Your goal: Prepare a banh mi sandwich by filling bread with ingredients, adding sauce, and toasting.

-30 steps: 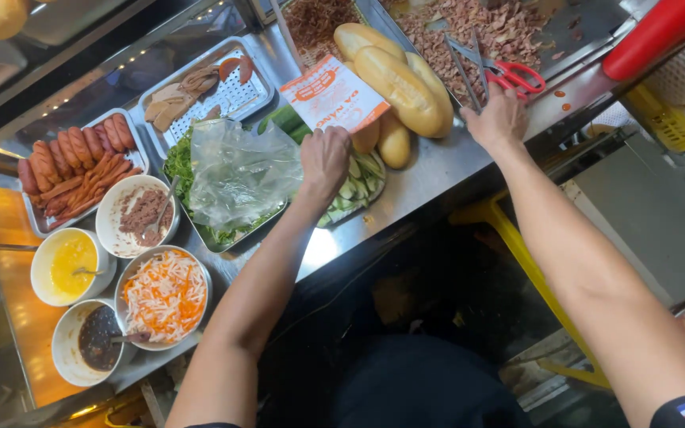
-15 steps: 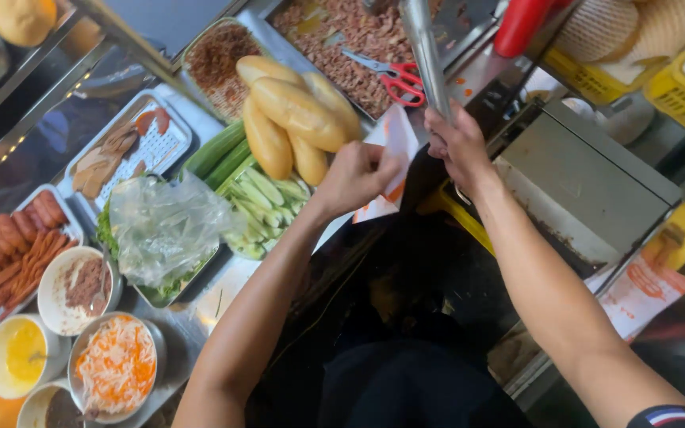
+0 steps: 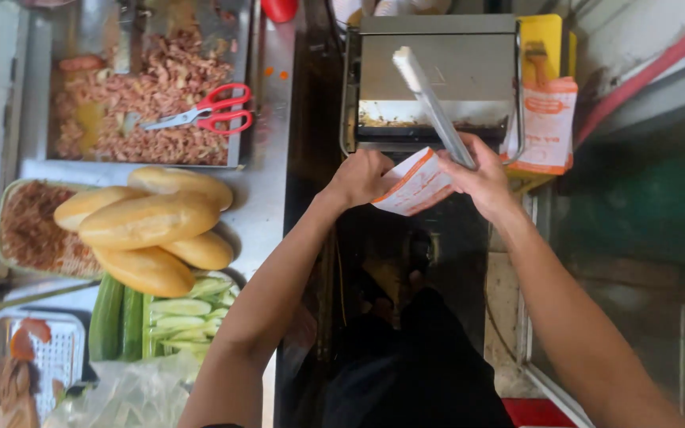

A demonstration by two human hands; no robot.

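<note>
Gripping a paper sleeve (image 3: 414, 184), left hand (image 3: 365, 176) and right hand (image 3: 481, 176) seemingly open it; loaves (image 3: 148, 219) lie unfilled beside the press (image 3: 438, 79).

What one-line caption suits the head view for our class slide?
Both hands, left hand and right hand, hold a paper sleeve before a metal press grill, bread rolls alongside.

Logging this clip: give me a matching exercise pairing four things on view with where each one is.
Things:
1. scissors
2. bread rolls
3. paper bag
4. cucumbers

Places:
A. between both hands
B. below the bread, at the counter's near end
C. on the tray of chopped meat
D. piled over a tray left of the hands

Pairs: 1-C, 2-D, 3-A, 4-B
</note>
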